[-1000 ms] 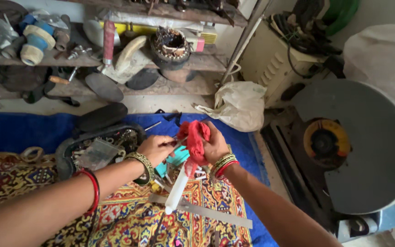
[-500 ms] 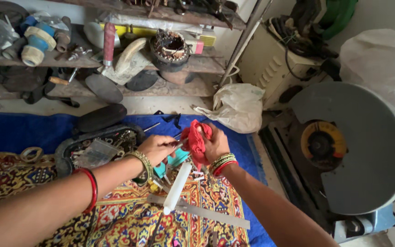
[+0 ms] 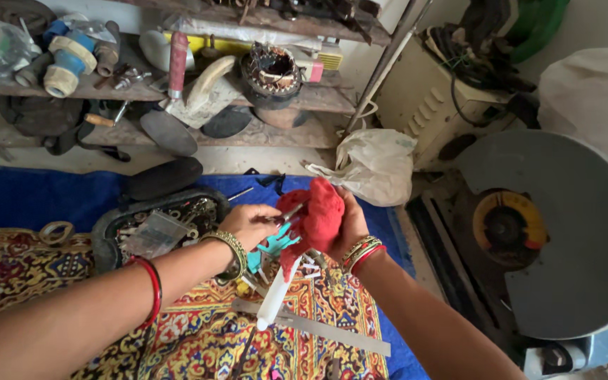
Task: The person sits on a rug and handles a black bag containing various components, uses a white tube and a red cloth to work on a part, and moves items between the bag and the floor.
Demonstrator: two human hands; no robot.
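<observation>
Since a second ago, both hands have drifted slightly toward 12 o'clock. The left hand (image 3: 248, 224) now pinches a thin metal tool (image 3: 288, 213) into the red cloth (image 3: 316, 213), which the right hand (image 3: 346, 224) has bunched tighter.

A red cloth (image 3: 318, 211) fills the right hand (image 3: 346, 222); the left hand (image 3: 248, 224) touches a turquoise plastic part (image 3: 274, 246). A red bangle (image 3: 150, 287) rings the left forearm (a gold one sits nearer the wrist). The rug (image 3: 198, 338) is patterned red, yellow and dark blue, over a plain blue mat (image 3: 29, 197). The cutting disc (image 3: 508, 226) is yellow-orange.
</observation>
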